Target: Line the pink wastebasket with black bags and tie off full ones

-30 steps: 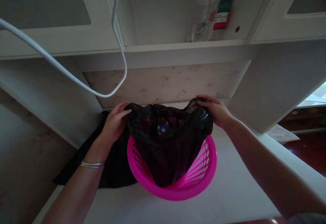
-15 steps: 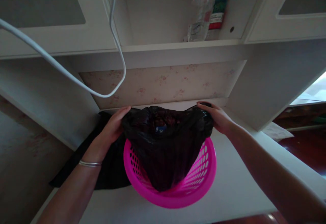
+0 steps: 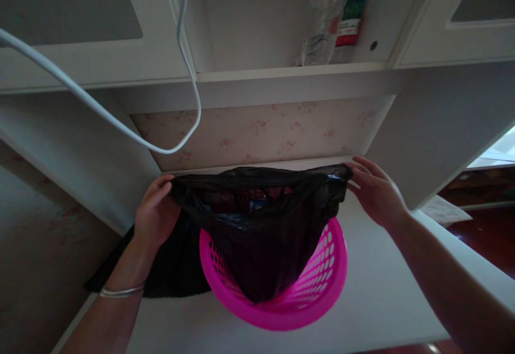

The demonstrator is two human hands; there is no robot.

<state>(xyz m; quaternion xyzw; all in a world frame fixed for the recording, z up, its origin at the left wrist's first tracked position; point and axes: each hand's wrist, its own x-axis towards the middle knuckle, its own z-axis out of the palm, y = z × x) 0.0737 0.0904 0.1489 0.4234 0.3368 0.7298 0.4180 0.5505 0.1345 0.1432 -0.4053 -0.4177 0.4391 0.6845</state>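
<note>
A black plastic bag [image 3: 265, 246] hangs inside a pink basket [image 3: 277, 319] with holes in its wall. My left hand [image 3: 156, 212] pinches the left end of the bag's mouth, and my right hand [image 3: 376, 190] pinches the right end. Between them the mouth is stretched wide and flat, above the basket's rim. Dark reddish contents and a small blue item [image 3: 257, 204] show inside the bag; what they are I cannot make out. A silver bangle [image 3: 122, 292] circles my left wrist.
Black material [image 3: 181, 265] lies on the white surface [image 3: 374, 289] left of the basket. A white cable [image 3: 100, 112] loops down at upper left. Above, a cabinet shelf [image 3: 257, 72] holds a clear plastic bottle [image 3: 322, 32] and a green-and-red package [image 3: 353, 16]. White panels stand at both sides.
My hands have moved apart, the left one to the left and the right one to the right. The bag's mouth is pulled wider, showing more of its inside.
</note>
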